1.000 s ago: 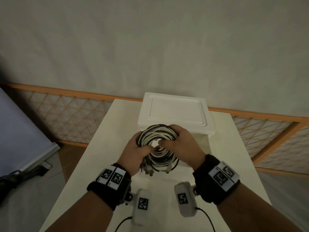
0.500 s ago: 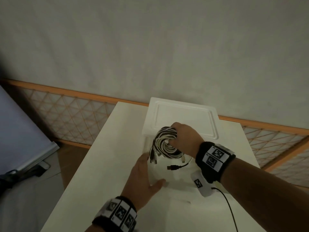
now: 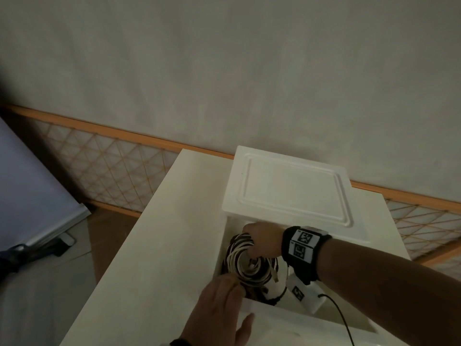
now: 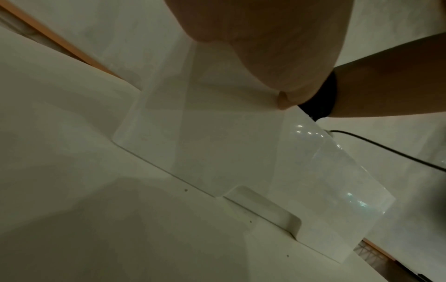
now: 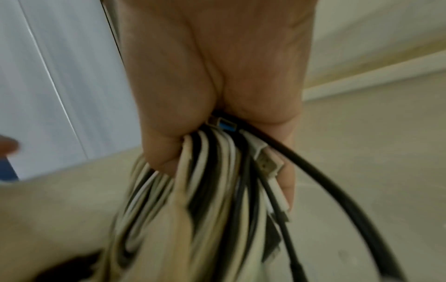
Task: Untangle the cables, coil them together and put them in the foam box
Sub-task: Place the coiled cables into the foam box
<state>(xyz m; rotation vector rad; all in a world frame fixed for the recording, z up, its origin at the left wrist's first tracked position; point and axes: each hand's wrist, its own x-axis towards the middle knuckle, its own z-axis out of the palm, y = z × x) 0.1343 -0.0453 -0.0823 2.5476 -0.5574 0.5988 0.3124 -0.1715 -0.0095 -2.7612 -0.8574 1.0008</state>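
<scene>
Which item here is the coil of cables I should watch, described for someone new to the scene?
Start at the white table against the wall, then the open white foam box on it. The coil of cables sits in its opening, gripped by the right hand. It is the only black-and-white striped ring; everything around it is plain white.
</scene>
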